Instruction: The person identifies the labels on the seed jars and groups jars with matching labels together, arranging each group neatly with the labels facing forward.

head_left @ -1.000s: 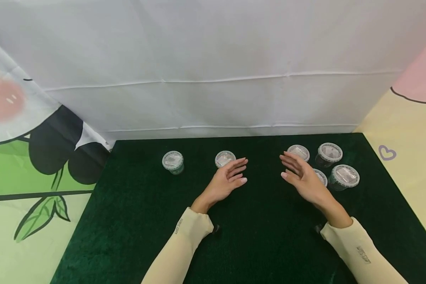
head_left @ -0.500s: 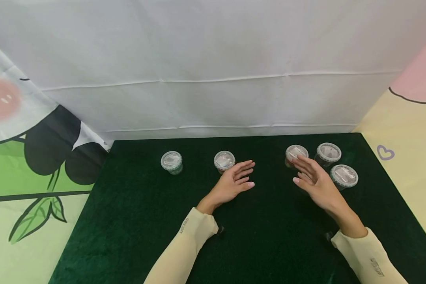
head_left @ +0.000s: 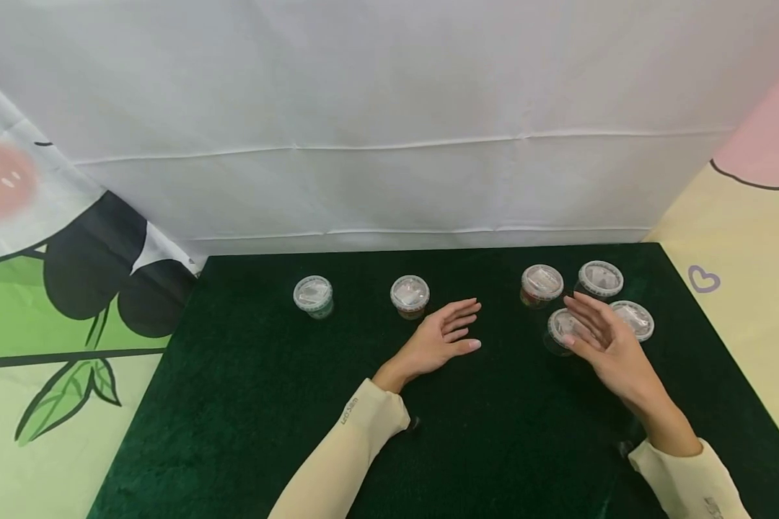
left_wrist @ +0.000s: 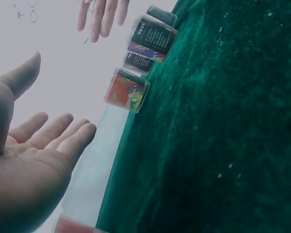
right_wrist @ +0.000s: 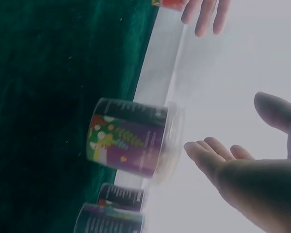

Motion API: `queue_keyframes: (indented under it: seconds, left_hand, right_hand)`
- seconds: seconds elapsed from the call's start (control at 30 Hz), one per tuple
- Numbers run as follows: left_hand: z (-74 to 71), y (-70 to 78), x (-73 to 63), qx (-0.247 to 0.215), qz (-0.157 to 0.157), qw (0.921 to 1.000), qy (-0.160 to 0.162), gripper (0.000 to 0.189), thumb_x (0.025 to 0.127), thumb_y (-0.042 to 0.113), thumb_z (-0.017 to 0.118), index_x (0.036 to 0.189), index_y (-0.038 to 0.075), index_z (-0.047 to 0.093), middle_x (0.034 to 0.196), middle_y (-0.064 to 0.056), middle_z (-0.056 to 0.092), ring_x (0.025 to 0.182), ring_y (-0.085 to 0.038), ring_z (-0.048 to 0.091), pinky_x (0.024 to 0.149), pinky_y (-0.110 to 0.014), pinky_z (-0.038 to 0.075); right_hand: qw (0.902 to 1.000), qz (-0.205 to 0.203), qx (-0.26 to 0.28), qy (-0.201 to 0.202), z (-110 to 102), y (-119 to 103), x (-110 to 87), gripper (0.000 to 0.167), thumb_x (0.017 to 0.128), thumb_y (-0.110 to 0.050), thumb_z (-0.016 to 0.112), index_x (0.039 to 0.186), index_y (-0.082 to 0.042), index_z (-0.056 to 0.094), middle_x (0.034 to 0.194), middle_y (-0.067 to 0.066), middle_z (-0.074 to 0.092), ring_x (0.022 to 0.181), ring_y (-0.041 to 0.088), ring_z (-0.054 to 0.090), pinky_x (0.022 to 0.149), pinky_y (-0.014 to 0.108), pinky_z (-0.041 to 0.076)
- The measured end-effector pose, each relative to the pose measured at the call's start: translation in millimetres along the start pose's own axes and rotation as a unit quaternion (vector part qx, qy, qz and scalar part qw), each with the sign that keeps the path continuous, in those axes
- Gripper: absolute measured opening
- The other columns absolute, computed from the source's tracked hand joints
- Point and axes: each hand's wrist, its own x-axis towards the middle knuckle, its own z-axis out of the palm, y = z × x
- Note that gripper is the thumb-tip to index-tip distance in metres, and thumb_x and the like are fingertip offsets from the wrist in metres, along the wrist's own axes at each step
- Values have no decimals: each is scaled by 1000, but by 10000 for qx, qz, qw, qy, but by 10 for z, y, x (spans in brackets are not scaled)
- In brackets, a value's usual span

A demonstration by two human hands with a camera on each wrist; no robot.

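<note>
Small round plastic tubs with clear lids stand on the green cloth. In the head view my right hand (head_left: 613, 349) hovers over the front of the right-hand group, fingers extended, overlapping the purple-labelled tub (right_wrist: 128, 138) and another tub (head_left: 635, 317). The right wrist view shows a gap between the fingers and the purple-labelled tub. My left hand (head_left: 438, 337) is held with loose, spread fingers, nearest to a tub with reddish contents (head_left: 410, 294). Neither hand holds anything. Farther left stands a tub with a greenish side (head_left: 313, 294).
Two more tubs, one reddish (head_left: 542, 284) and one dark (head_left: 600, 280), stand at the back right. A white cloth wall (head_left: 389, 144) rises behind the green table (head_left: 234, 404). Printed cartoon panels flank both sides.
My right hand has moved right and toward me, uncovering the back reddish tub and the lid of the purple-labelled one. My left hand has drifted right, away from the reddish tub near it.
</note>
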Motion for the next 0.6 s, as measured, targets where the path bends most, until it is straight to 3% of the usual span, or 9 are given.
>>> queue_keyframes:
  seconds: [0.23, 0.6]
  left_hand:
    - [78, -14, 61, 70, -55, 9999, -79, 70, 103, 4, 68, 164, 7, 34, 167, -11, 41, 153, -26, 42, 121, -32, 42]
    - [218, -70, 197, 287, -110, 9994, -157, 72, 103, 9, 69, 165, 7, 32, 168, -8, 41, 151, -23, 45, 119, -29, 44]
  right_hand:
    - [9992, -86, -316, 212, -63, 84, -88, 66, 100, 12, 63, 159, -4, 40, 148, -26, 51, 136, -10, 50, 105, 8, 42]
    - [9956, 115, -727, 587, -127, 143, -185, 67, 98, 12, 66, 159, -1, 40, 146, -27, 49, 134, -13, 47, 104, 4, 41]
